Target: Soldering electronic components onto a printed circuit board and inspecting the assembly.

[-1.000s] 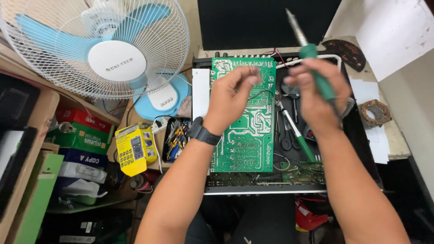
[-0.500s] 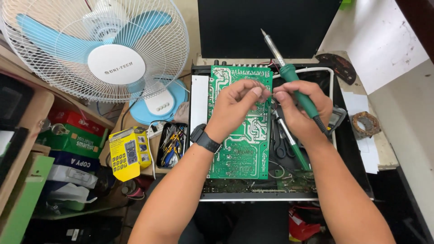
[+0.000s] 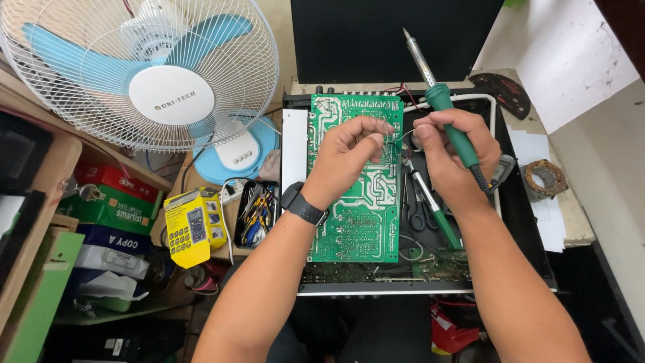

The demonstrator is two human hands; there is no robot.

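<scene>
A green circuit board lies solder side up over an open black chassis. My left hand, with a black watch on the wrist, hovers over the board's upper part, its fingers pinched on a thin solder wire. My right hand grips a green-handled soldering iron with its metal tip pointing up and away from the board, while its thumb and forefinger pinch the same wire. The fingertips of both hands nearly meet at the board's right edge.
A white and blue table fan stands at the left. A yellow multimeter and a black tray of small tools sit left of the chassis. A green screwdriver and scissors lie inside it. Boxes fill the shelf at far left.
Both hands have drawn closer together over the board's right edge. The soldering iron has tilted, its tip now leaning more to the upper left.
</scene>
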